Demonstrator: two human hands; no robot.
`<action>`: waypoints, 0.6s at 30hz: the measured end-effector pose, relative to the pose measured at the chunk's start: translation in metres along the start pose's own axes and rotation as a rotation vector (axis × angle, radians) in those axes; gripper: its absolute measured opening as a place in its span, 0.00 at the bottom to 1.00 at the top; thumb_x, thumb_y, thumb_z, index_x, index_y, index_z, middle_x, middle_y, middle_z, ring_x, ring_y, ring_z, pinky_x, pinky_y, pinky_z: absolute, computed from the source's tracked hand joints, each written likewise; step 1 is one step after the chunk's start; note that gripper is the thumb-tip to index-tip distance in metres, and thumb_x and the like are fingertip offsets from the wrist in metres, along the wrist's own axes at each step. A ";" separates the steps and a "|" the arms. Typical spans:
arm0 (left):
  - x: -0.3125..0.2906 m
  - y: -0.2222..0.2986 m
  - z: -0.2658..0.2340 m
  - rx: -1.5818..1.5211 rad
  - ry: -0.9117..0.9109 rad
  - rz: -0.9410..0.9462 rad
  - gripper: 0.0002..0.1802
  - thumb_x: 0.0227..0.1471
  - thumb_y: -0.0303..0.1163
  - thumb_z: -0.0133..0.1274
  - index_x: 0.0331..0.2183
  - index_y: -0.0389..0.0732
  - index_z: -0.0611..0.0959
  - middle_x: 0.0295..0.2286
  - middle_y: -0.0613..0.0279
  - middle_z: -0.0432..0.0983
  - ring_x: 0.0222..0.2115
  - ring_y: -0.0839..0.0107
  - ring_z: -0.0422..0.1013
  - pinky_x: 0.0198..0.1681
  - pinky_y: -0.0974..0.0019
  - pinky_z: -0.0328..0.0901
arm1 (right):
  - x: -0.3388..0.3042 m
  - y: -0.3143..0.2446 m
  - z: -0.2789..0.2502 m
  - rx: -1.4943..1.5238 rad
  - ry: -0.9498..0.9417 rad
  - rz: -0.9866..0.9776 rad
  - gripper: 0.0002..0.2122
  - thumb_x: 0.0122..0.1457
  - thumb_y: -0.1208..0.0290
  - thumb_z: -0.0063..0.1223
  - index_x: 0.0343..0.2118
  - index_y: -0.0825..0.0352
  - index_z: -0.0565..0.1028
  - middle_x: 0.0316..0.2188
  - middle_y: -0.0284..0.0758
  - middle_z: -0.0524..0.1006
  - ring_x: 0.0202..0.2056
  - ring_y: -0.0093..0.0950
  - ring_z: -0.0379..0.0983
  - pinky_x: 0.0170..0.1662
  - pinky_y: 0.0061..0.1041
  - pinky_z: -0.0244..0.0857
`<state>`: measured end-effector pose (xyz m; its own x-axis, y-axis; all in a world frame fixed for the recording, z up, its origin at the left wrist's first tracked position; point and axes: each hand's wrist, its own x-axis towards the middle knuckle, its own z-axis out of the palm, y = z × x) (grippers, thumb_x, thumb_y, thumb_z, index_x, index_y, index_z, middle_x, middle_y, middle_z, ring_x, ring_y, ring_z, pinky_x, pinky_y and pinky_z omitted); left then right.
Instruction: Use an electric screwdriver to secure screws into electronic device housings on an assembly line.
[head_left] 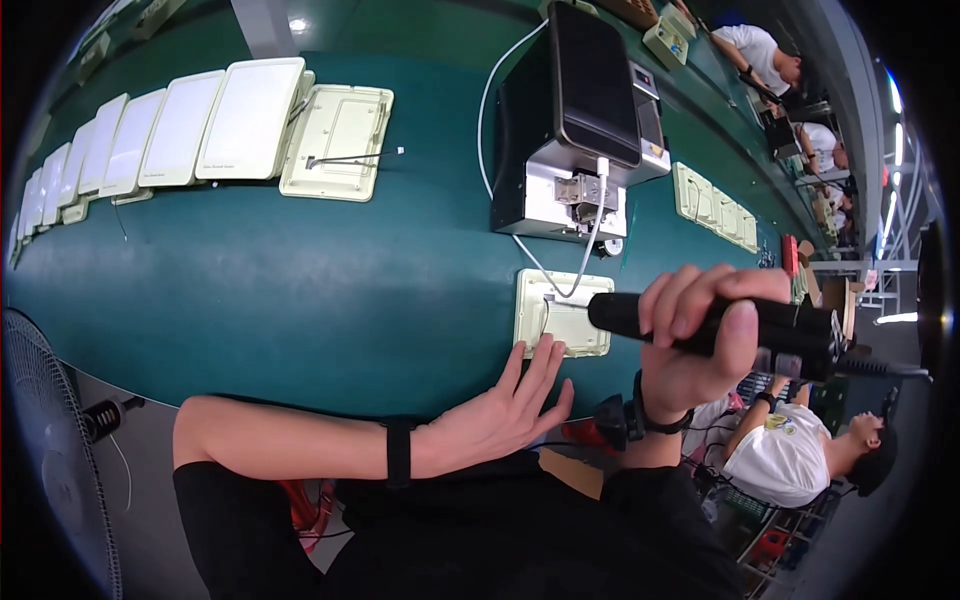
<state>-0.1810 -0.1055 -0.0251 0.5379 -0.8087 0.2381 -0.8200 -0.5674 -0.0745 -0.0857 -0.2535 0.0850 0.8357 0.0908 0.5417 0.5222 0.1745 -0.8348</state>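
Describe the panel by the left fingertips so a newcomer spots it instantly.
Find the tall black-and-silver machine on the green table. Just in front, on the wearer's side, lies one cream panel. Unlike the row of cream panels farther right, it lies alone, the left hand at its near edge.

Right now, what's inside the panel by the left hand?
A dark cable shows in the cream panel. The left hand hides part of its near edge; the black tool, part of its right side.

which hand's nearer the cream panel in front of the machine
Left hand: touching the cream panel at its near edge. The right hand is to its right, gripping a black tool.
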 end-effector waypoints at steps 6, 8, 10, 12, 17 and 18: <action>-0.001 0.002 0.002 0.007 -0.020 0.019 0.28 0.66 0.46 0.41 0.58 0.38 0.74 0.60 0.28 0.68 0.62 0.33 0.65 0.62 0.42 0.66 | -0.014 0.003 0.017 -0.013 -0.054 0.070 0.12 0.68 0.61 0.50 0.42 0.64 0.64 0.19 0.32 0.65 0.15 0.24 0.59 0.21 0.28 0.60; 0.001 0.003 0.002 -0.006 -0.017 0.014 0.27 0.66 0.46 0.41 0.58 0.38 0.74 0.60 0.28 0.68 0.62 0.33 0.65 0.62 0.42 0.66 | -0.015 0.004 0.017 -0.025 -0.075 0.097 0.13 0.68 0.60 0.51 0.42 0.63 0.64 0.19 0.32 0.65 0.16 0.24 0.59 0.21 0.28 0.60; 0.001 0.004 0.002 0.003 -0.013 0.015 0.27 0.65 0.46 0.41 0.58 0.38 0.74 0.60 0.28 0.68 0.62 0.33 0.65 0.62 0.42 0.66 | -0.016 0.004 0.014 -0.008 -0.066 0.111 0.14 0.68 0.60 0.53 0.42 0.64 0.63 0.19 0.33 0.66 0.16 0.25 0.61 0.22 0.29 0.62; 0.000 0.004 0.002 0.002 -0.012 0.015 0.27 0.65 0.45 0.41 0.57 0.38 0.74 0.60 0.29 0.69 0.62 0.33 0.65 0.62 0.42 0.66 | -0.017 0.005 0.011 0.031 -0.046 0.140 0.17 0.68 0.60 0.58 0.43 0.65 0.62 0.19 0.34 0.68 0.17 0.26 0.65 0.23 0.30 0.66; 0.000 0.003 0.004 -0.018 -0.013 0.019 0.27 0.65 0.45 0.41 0.57 0.38 0.75 0.59 0.30 0.70 0.62 0.34 0.65 0.62 0.42 0.65 | -0.019 0.005 0.013 -0.022 -0.048 0.118 0.13 0.68 0.61 0.52 0.42 0.63 0.63 0.20 0.33 0.66 0.16 0.25 0.61 0.22 0.29 0.61; 0.000 0.003 0.004 -0.027 -0.015 0.018 0.27 0.65 0.45 0.41 0.57 0.38 0.75 0.59 0.31 0.70 0.62 0.34 0.65 0.62 0.42 0.65 | -0.019 0.005 0.014 -0.026 -0.065 0.115 0.13 0.68 0.61 0.52 0.42 0.63 0.63 0.20 0.33 0.66 0.16 0.25 0.62 0.22 0.30 0.61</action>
<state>-0.1827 -0.1077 -0.0295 0.5256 -0.8213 0.2221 -0.8346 -0.5483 -0.0526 -0.1012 -0.2412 0.0723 0.8779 0.1720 0.4468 0.4285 0.1340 -0.8935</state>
